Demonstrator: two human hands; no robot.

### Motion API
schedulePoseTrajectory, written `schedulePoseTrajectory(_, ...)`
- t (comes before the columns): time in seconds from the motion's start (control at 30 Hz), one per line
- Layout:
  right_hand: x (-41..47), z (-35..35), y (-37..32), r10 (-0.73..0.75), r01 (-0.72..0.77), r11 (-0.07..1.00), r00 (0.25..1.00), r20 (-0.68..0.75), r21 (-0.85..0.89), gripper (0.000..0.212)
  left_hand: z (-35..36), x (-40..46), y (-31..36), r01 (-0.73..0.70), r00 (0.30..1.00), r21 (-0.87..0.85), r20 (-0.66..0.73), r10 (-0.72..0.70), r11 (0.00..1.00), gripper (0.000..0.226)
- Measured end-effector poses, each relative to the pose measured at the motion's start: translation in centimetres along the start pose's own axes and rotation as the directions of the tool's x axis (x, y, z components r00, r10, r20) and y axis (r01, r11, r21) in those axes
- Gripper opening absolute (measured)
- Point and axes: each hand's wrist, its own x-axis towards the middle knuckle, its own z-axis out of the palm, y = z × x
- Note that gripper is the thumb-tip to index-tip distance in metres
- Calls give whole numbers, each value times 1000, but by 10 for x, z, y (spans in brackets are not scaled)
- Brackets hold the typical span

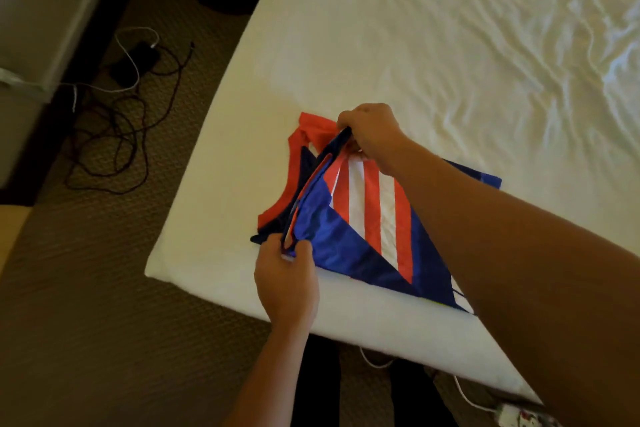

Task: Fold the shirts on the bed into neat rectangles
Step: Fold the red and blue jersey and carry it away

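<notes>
A striped jersey [367, 218] near the bed [450, 45] corner is pinched at both ends of one edge by the left hand [287, 274] and right hand [370, 135]; the edge should be carried across taut and level.

We note a brown carpet [86, 305] with a fine woven pattern covering the floor. On it, near the upper left, lie tangled dark cables [114, 149] and a white cable [133, 62], beside a dark flat object, possibly a phone [136, 61]; the view is too dim for us to confirm. A pale, light-coloured furniture panel [45, 10] stands at far left. The mattress carries a white sheet [450, 45], smooth near the corner and creased toward the right. Lighting is warm and low.
</notes>
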Motion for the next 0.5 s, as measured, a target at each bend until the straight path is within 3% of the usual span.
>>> schedulePoseTrajectory(0.17, 5, 32, -7, 11, -10, 996, 1000, 14, -84, 15, -14, 21, -9, 48, 997, 174, -62, -38, 984, 19)
schedulePoseTrajectory(0.37, -3, 25, -11, 9, -10, 1000, 995, 97, 13, 25, -22, 33, -11, 88, 993, 144, -89, -75, 986, 5)
schedulePoseTrajectory(0.43, -6, 7, -5, -48, 46, 998, 997, 54, 48, 21, -20, 34, -9, -5, 978, 260, -201, 59, 966, 23)
schedulePoseTrajectory(0.5, -11, -15, 9, -131, 129, 991, 989, -62, -37, 19, -11, 30, 4, -192, 933, 337, -228, 278, 922, 33)
